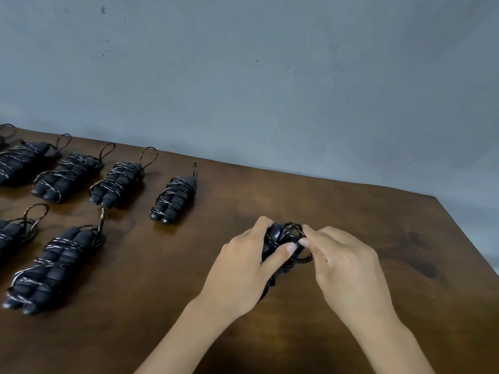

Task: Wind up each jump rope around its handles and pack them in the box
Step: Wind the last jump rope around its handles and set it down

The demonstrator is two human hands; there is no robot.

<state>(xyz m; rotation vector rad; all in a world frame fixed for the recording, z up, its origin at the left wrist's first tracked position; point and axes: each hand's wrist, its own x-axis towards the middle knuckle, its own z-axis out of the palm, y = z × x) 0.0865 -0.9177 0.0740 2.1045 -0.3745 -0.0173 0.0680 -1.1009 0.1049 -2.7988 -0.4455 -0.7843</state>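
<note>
Left hand [244,268] grips paired handles of jump rope [280,240] above desk [351,211]; right hand [343,265] pinches cord loops at top; winding near finished; wound bundles [174,198] lie left; box unseen, packing apparently all left.

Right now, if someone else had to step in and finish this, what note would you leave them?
Left hand: grip round the handles of the jump rope in progress.
Right hand: pinching the cord loops at its top end.
Done: wound ropes lie in two rows on the table to the left, the nearest to the hands being this bundle; more run off the left edge.
Left: finish this wrap, then pack everything. No box is in view.
</note>
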